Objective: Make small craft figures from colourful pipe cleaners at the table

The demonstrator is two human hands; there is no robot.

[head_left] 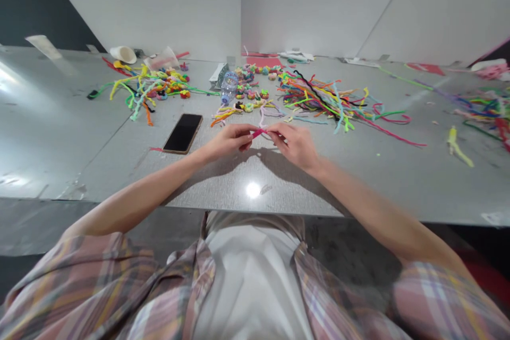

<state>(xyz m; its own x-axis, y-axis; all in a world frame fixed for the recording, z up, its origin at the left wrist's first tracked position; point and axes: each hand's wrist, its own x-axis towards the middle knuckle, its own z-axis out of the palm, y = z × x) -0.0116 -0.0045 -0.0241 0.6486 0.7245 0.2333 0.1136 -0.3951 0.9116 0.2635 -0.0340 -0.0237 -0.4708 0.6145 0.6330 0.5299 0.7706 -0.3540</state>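
A short pink pipe cleaner [260,132] is pinched between both of my hands just above the grey table [358,170]. My left hand [231,141] grips its left end with closed fingertips. My right hand [294,143] grips its right end, thumb and fingers pressed together. Just beyond my hands lie small coiled pipe-cleaner pieces [251,101] and a loose heap of long coloured pipe cleaners [326,98].
A black phone [183,133] lies flat to the left of my hands. A small water bottle [228,87] lies behind it. Another pipe-cleaner heap [151,87] and tipped cups [123,54] sit at the back left. More strands [486,109] lie far right. White partition walls close the back.
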